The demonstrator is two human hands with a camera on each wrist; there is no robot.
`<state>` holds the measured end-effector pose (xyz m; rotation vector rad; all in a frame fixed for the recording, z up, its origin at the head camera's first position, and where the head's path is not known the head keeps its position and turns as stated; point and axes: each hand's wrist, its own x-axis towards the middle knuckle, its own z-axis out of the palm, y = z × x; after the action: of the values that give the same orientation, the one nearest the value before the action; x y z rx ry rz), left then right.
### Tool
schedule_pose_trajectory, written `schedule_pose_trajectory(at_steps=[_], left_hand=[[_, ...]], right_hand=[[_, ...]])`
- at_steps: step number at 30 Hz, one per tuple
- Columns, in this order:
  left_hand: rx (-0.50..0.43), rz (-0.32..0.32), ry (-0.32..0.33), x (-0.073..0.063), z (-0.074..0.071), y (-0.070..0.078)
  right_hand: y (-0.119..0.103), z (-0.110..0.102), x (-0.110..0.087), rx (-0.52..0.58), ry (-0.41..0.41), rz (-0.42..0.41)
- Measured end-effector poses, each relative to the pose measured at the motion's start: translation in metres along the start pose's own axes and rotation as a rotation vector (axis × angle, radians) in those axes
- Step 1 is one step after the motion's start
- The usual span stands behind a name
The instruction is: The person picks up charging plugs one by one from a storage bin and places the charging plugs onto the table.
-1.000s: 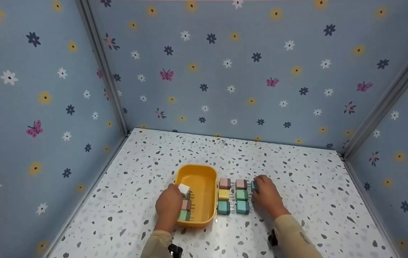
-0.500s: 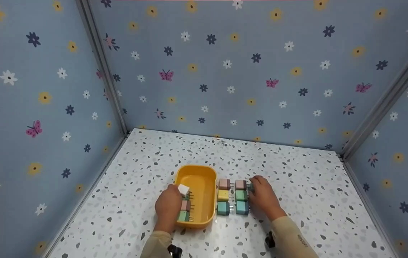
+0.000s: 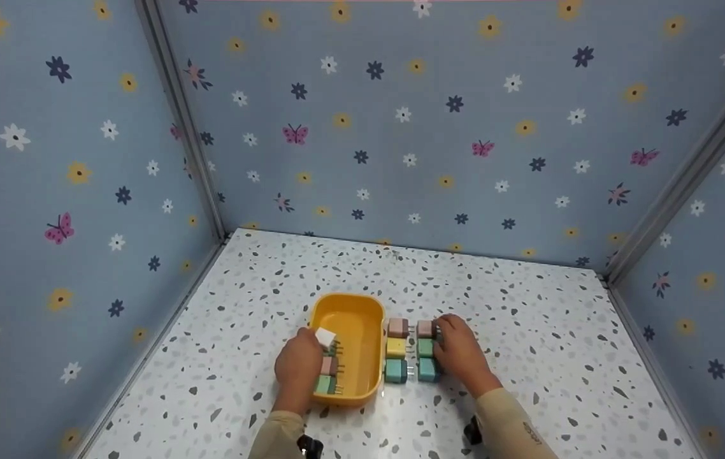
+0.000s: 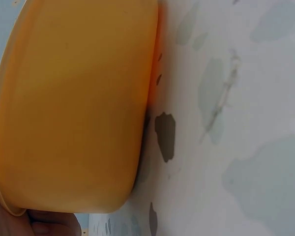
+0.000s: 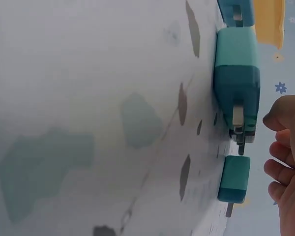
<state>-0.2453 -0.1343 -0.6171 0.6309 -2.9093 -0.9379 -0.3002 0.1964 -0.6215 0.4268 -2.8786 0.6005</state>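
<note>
My left hand grips the left rim of a yellow plastic tub; its fingers also show at the rim in the left wrist view. Along the tub's left inside lie a white charger plug, a pink one and a green one, prongs to the right. My right hand is over the right end of the plug rows, fingertips by a green plug. In the right wrist view its fingers are loosely bent, apart from a teal plug on the table.
Two columns of charger plugs stand right of the tub, among them a pink, a yellow and a teal one. The speckled white table is enclosed by flower-patterned walls at the back and sides.
My right hand has moved left toward the plug columns, covering the teal plug that showed beside its fingertips. My left hand and the tub have stayed in place.
</note>
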Motion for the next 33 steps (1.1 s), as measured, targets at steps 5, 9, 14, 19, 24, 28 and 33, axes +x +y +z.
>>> schedule_pose_trajectory(at_steps=[5, 9, 14, 19, 24, 28, 33], left_hand=[[0.001, -0.010, -0.010, 0.000, -0.001, 0.000], [-0.003, -0.007, -0.007, 0.000, 0.000, -0.001], [-0.025, 0.003, 0.009, 0.000, 0.002, -0.003], [-0.029, -0.005, 0.009, -0.001, 0.001, -0.003], [-0.014, -0.010, 0.001, -0.002, 0.000, -0.001], [-0.015, -0.013, -0.008, -0.002, -0.001, 0.000], [-0.024, -0.011, -0.001, -0.001, -0.001, 0.000]], right_hand=[[-0.009, 0.001, -0.002, -0.012, 0.010, -0.045], [-0.017, 0.001, -0.001, -0.005, -0.009, -0.054], [-0.024, 0.005, 0.000, -0.007, 0.020, -0.109], [-0.033, 0.007, 0.002, 0.000, 0.009, -0.109], [-0.045, 0.005, 0.003, 0.022, -0.027, -0.071], [-0.052, 0.005, 0.004, 0.042, -0.035, -0.057], [-0.061, 0.005, 0.004, 0.048, -0.036, -0.072]])
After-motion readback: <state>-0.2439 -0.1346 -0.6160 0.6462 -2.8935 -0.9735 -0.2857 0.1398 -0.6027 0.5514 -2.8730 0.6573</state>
